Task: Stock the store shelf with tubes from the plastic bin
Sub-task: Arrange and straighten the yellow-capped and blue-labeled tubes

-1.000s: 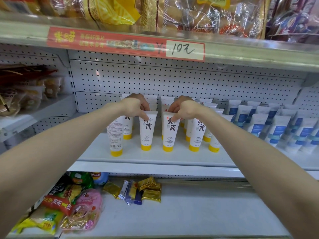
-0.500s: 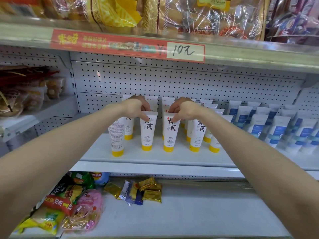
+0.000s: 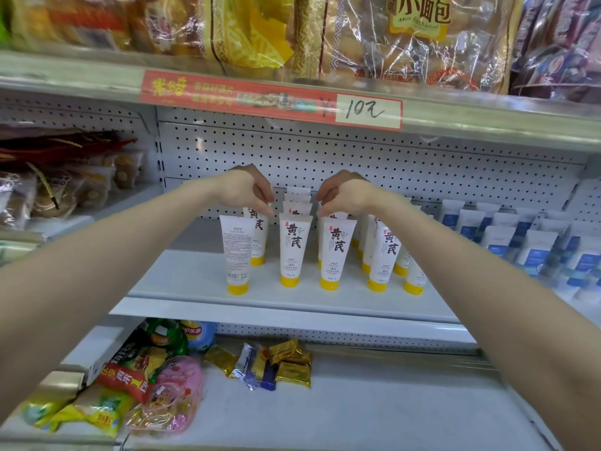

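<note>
White tubes with yellow caps (image 3: 294, 252) stand cap-down in rows on the middle shelf (image 3: 195, 275). My left hand (image 3: 248, 190) hangs over the left rows, its fingertips pointing down just above a second-row tube (image 3: 259, 229). My right hand (image 3: 343, 194) hovers over the front tube (image 3: 337, 252) to the right, fingertips at its top left corner. Neither hand grips a tube. The front tube between the hands stands free. At the far left, one tube (image 3: 236, 252) shows its back label. The plastic bin is out of view.
White tubes with blue labels (image 3: 533, 252) fill the right of the same shelf. The upper shelf, with a red price strip (image 3: 270, 99), hangs close above my hands. Snack packets (image 3: 156, 385) and gold sachets (image 3: 289, 362) lie on the lower shelf.
Both hands have let go of the two front tubes they pinched and have lifted slightly. Those tubes now stand on their own.
</note>
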`<state>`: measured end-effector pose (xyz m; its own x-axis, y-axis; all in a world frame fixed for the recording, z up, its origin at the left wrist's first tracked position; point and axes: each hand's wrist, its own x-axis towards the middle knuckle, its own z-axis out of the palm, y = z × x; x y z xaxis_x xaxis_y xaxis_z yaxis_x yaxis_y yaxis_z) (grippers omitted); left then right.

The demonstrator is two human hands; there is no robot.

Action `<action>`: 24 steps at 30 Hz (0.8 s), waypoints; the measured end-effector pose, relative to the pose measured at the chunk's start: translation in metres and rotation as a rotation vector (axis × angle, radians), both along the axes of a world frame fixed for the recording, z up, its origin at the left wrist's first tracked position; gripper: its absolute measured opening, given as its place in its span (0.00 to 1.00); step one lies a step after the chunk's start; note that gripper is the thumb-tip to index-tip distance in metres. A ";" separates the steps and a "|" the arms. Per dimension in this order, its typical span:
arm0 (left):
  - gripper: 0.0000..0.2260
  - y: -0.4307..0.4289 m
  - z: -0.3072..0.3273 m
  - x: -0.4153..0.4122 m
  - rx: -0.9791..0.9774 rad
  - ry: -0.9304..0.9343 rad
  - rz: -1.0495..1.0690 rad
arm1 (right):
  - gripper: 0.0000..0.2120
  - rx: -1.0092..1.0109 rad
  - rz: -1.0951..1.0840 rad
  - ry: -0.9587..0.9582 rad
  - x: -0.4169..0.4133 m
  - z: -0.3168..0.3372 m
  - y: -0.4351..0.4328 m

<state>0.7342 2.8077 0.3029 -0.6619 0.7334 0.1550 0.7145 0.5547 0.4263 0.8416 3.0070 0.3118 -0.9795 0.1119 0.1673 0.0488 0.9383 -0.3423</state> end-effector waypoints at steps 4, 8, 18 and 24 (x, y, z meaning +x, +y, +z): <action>0.12 -0.020 -0.002 -0.003 -0.053 -0.002 0.013 | 0.15 -0.027 0.016 -0.005 -0.006 -0.003 -0.013; 0.10 -0.034 -0.013 -0.008 -0.058 -0.011 0.010 | 0.15 -0.043 0.023 0.004 -0.014 -0.010 -0.023; 0.12 -0.029 -0.020 -0.010 -0.036 0.052 0.033 | 0.13 -0.061 0.005 0.006 -0.022 -0.021 -0.033; 0.07 -0.021 -0.022 -0.011 -0.010 -0.068 0.068 | 0.13 -0.068 0.000 0.014 -0.019 -0.022 -0.033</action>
<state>0.7236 2.7863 0.2805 -0.7189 0.6878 0.1005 0.6445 0.6054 0.4669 0.8225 2.9740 0.2895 -0.9772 0.1232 0.1730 0.0433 0.9130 -0.4057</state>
